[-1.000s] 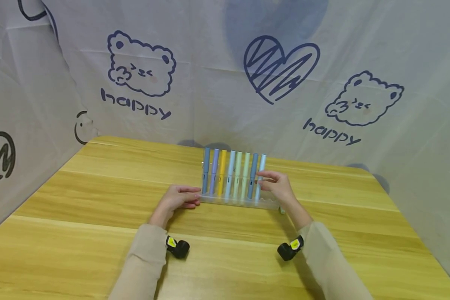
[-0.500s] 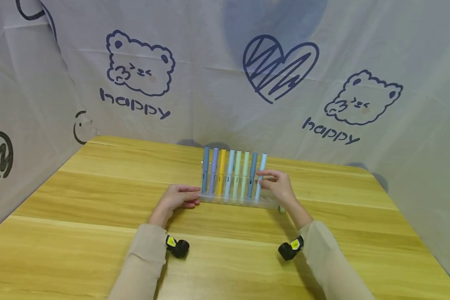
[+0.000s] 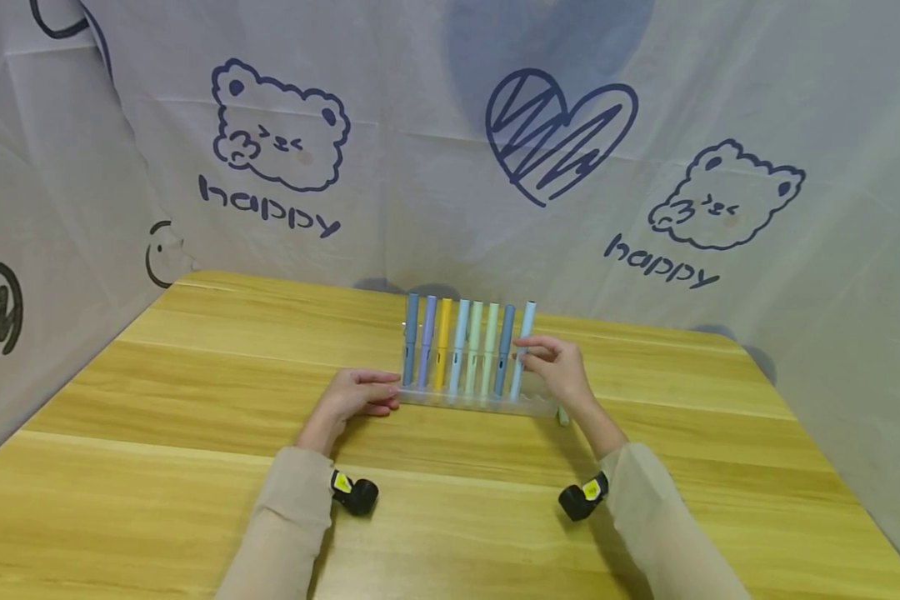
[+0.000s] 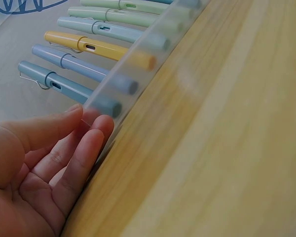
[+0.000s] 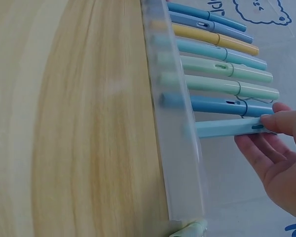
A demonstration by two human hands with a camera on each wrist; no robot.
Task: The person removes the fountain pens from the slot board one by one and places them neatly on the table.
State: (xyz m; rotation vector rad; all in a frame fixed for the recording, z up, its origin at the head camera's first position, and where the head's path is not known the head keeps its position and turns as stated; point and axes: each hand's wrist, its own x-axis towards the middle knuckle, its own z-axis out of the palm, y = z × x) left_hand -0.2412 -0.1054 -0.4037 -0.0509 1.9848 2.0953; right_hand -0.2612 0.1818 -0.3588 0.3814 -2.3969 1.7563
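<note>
A clear plastic pen stand (image 3: pixel 536 407) holds a row of upright pens in blue, purple, yellow, pale green and light blue. At its left end, my left hand (image 3: pixel 356 393) grips the corner between thumb and fingers, beside a dark blue pen (image 4: pixel 69 89). My right hand (image 3: pixel 562 372) pinches the rightmost light blue pen (image 5: pixel 227 129) between thumb and fingers. That pen leans slightly right, and its lower end is behind the stand's frosted front wall (image 5: pixel 180 173). Its cap end is hidden by my hand in the right wrist view.
A pale green pen or cap (image 5: pixel 191 230) lies by the stand's right end, partly hidden. Scalloped slots at the stand's right end hold no pen. A printed cloth (image 3: pixel 420 167) hangs behind the wooden table (image 3: pixel 450 517).
The rightmost light blue pen has risen a little and tipped slightly to the right, with my right hand shifting slightly up. My left hand stays at the stand's left end.
</note>
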